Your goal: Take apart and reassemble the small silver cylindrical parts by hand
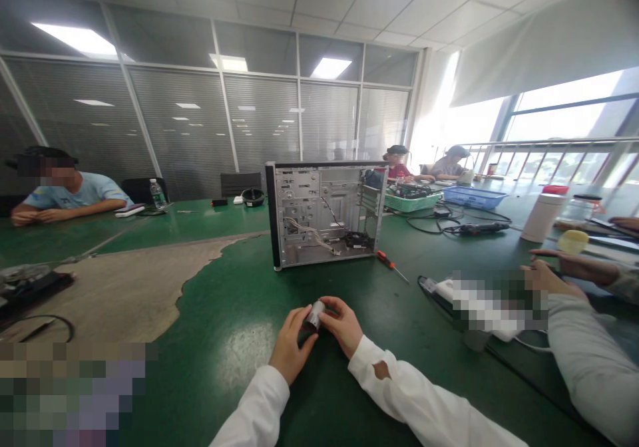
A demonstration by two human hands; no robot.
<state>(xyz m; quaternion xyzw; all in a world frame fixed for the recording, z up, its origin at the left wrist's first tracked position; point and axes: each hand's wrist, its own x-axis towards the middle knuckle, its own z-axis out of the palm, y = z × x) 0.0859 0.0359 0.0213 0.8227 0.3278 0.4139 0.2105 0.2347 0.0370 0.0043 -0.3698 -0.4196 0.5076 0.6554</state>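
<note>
Between my two hands is a small grey cylinder (315, 316) with a darker lower end; what kind of thing it is I cannot make out. My left hand (291, 346) grips it from the left, thumb and fingers curled round its side. From the right, the fingers of my right hand (343, 326) close on its upper part. Beyond them an open computer case (324, 214) stands upright on the green table (239, 300), its side off, with loose cables (307, 231) and a black fan (358, 239) inside. A screwdriver (387, 261) with an orange-red handle lies beside the case.
At right are a power strip (492, 310), a white bottle (544, 214) and a co-worker's arm (584, 347). Green (414, 203) and blue baskets (474, 197) stand behind, near black cables (424, 224). A torn brown surface (134, 281) covers the left side. Other people sit farther off.
</note>
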